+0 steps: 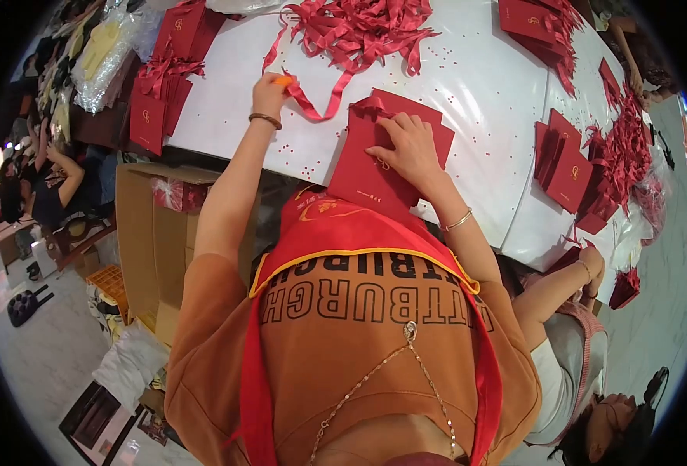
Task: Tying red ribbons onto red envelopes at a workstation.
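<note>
My left hand (270, 96) is closed at the near side of a heap of red ribbons (366, 31). A red ribbon (320, 116) passes through its fingers and loops down over the table. Something small and orange (283, 81) shows at those fingertips; its kind is unclear. In front of me lies a flat red paper gift bag (366, 172), with another red piece partly under it. My right hand (412, 151) rests on it with the fingers spread and the thumb apart. A ribbon bow (370, 107) shows at the bag's top, next to my fingertips.
The white table (467, 93) carries scattered red bits. Stacks of red bags with ribbons (151, 116) stand at the left, others (565, 167) at the right. A cardboard box (153, 256) is below the left edge. A co-worker's arm (561, 287) reaches in at the right.
</note>
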Demonstrator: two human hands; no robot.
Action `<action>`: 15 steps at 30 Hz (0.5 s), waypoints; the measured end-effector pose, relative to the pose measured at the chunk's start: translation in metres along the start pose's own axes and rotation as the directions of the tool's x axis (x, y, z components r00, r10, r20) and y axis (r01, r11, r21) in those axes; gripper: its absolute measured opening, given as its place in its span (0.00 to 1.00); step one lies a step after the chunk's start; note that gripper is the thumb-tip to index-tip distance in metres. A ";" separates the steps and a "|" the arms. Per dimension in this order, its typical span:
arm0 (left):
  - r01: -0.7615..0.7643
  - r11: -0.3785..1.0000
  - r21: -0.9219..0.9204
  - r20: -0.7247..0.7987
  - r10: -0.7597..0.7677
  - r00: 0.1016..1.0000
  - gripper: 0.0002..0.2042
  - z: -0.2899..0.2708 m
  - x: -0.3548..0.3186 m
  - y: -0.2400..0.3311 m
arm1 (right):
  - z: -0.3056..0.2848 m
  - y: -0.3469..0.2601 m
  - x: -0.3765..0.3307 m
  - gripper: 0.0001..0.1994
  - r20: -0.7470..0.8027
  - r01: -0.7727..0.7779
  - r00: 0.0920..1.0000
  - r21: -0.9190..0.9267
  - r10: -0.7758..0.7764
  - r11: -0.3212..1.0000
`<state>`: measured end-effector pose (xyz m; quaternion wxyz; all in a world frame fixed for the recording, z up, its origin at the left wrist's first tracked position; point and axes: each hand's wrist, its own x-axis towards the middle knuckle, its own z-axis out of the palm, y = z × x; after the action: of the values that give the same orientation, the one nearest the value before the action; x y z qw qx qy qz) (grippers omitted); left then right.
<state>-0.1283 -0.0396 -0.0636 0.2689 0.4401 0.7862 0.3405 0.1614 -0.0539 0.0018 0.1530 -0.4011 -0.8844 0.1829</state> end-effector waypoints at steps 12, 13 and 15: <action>0.209 0.685 -0.698 0.335 0.054 0.941 0.15 -0.050 -0.063 0.097 | -0.010 0.013 0.012 0.15 0.421 -0.499 0.858 0.542 0.295 0.677; 0.218 0.719 -0.659 0.379 0.067 0.923 0.15 -0.036 -0.081 0.108 | -0.010 0.015 0.013 0.15 0.419 -0.497 0.859 0.544 0.295 0.676; 0.225 0.751 -0.620 0.421 0.077 0.904 0.15 -0.011 -0.096 0.106 | -0.006 0.016 0.012 0.16 0.427 -0.479 0.865 0.548 0.262 0.686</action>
<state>-0.0376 -0.0866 0.0371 0.5822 0.3480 0.5567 0.4796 0.1669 -0.0339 0.0020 0.0960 -0.4629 -0.6800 0.5605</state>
